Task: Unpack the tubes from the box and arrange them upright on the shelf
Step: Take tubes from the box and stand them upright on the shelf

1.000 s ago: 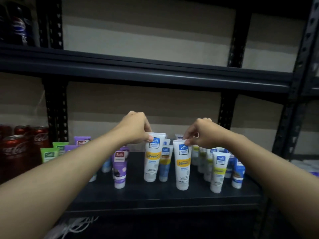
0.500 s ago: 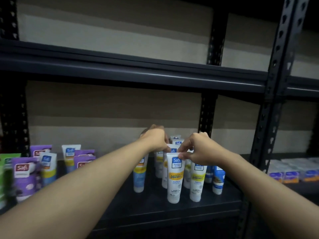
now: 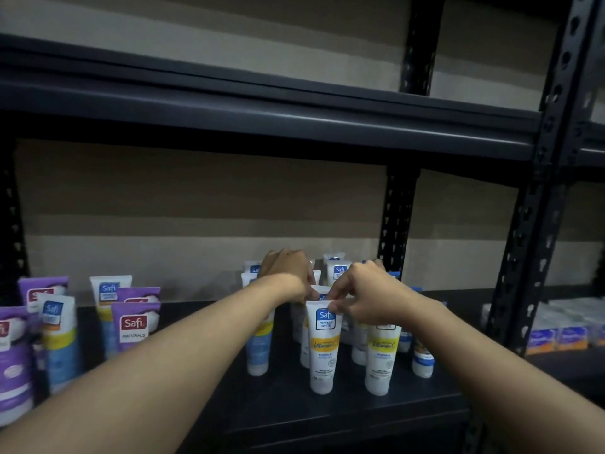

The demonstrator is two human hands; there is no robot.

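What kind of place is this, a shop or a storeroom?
Probably a shop or its stockroom: dark slotted metal shelving, many Safi tubes standing in groups, and wrapped packs in the next bay.

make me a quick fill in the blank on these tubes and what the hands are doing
1. The right hand pinches the ____ edge of the front white tube.
2. That tube stands ____ on the dark shelf.
3. The band across the tube's middle is coloured ____.
4. The purple tube further left reads Safi ____.

Missing words: top; upright; yellow; Naturals
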